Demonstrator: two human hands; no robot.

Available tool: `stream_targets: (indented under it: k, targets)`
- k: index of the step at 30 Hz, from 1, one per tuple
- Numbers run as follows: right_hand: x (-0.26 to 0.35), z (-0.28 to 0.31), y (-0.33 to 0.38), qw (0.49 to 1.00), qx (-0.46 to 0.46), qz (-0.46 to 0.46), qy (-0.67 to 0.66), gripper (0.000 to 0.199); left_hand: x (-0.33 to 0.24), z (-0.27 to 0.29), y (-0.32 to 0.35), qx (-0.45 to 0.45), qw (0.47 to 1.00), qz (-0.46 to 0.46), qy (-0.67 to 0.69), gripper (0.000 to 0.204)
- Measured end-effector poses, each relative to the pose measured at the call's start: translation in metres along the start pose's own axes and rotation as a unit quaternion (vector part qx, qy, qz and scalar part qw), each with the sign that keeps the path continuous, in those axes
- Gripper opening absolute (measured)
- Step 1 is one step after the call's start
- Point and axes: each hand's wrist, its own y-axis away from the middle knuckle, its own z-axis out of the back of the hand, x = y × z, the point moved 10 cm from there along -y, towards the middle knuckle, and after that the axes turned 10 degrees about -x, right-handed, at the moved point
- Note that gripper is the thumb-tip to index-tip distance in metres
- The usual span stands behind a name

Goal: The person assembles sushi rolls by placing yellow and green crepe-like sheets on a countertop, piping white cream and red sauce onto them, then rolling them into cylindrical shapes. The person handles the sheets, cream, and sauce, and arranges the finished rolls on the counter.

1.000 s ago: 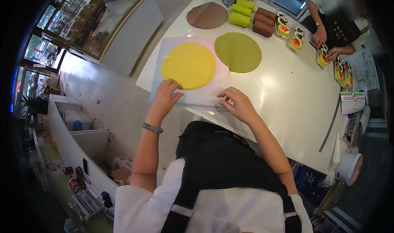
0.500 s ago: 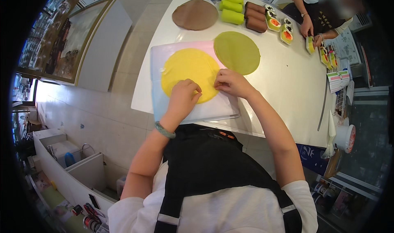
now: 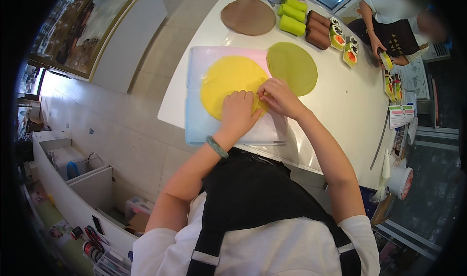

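Note:
A thin round yellow crepe (image 3: pixel 226 76) lies on a pastel pink-and-blue sheet (image 3: pixel 194 125) at the near edge of the table. My left hand (image 3: pixel 240 111), below a green bangle, rests on the crepe's near part with its fingers laid out and its thumb apart. At the right edge of the crepe, my right hand (image 3: pixel 279 98) pinches the crepe's rim between thumb and fingers, lifting it slightly. A green crepe (image 3: pixel 293 69) lies just beyond my right hand, touching the sheet's far right corner. Farther off is a brown crepe (image 3: pixel 248 16).
Green rolls (image 3: pixel 292 26) and brown rolls (image 3: pixel 317 30) stand in rows at the back, beside boxed cut rolls (image 3: pixel 350 56). Across the table's far right, a co-worker's hands (image 3: pixel 382 54) hold a boxed roll. A white tub (image 3: pixel 400 182) stands at the right edge.
My left hand has moved right and flattened onto the crepe, nearer my right hand. My right hand still grips the rim. The view has shifted slightly. The co-worker has lifted a box.

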Motion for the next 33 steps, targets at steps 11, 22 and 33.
stream_targets:
  k: [11,22,33]
  targets:
    - [-0.009,-0.005,-0.033,0.990,0.058,-0.031,-0.127,0.015,0.021,-0.002,-0.011,0.131,0.983,0.132,0.010,0.023]
    - [-0.012,-0.020,-0.034,0.986,0.148,0.062,-0.040,0.028,0.062,-0.008,-0.020,0.115,0.972,0.178,0.101,0.018]
    - [-0.031,-0.044,-0.072,0.938,0.224,-0.132,-0.227,0.015,0.085,0.018,0.012,0.150,0.957,0.226,0.105,0.021]
